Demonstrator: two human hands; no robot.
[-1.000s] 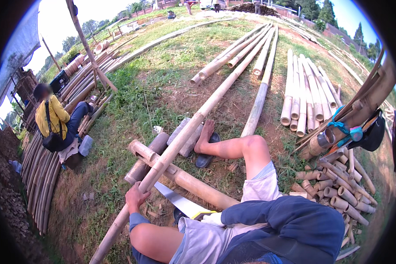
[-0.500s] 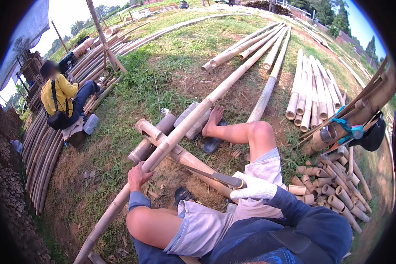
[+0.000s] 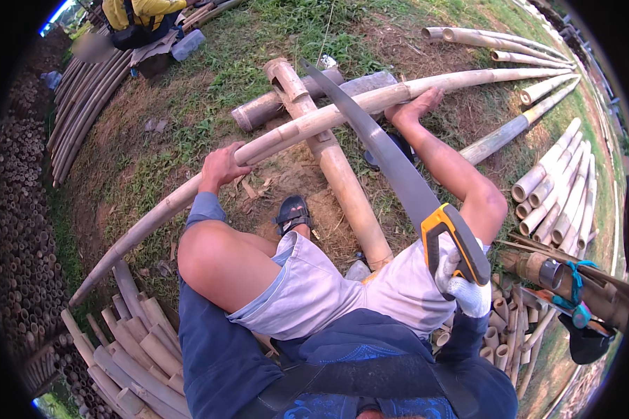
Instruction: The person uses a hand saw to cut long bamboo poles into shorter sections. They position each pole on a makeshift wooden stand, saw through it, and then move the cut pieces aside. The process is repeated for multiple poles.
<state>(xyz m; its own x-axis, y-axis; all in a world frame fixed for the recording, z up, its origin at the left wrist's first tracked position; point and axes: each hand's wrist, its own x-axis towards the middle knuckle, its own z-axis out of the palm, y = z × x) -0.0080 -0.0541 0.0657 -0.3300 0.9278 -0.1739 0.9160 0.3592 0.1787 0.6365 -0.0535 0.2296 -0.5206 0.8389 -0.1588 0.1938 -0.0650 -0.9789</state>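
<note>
A long bamboo pole [image 3: 164,204] lies slanting in front of me, over a thicker bamboo piece [image 3: 353,202]. My left hand [image 3: 222,167] is closed around the pole near my left knee. In my right hand [image 3: 461,283], which wears a white glove, is a hand saw [image 3: 391,157] with a black and orange handle. Its broad blade points up and away, crossing in front of the pole in the picture; whether it touches the pole, I cannot tell. My bare right foot [image 3: 416,108] rests against the pole farther along.
Under the thick piece lies a short dark bamboo log [image 3: 258,115], beside a grey block [image 3: 367,84]. Bamboo bundles [image 3: 559,188] lie at right, with cut pieces [image 3: 500,335] below. More poles [image 3: 140,349] are at lower left. A person in yellow [image 3: 150,10] sits at upper left.
The saw has come up from low beside the pole, its blade now broadside and higher. My left hand stays on the pole. The view has tilted down and turned.
</note>
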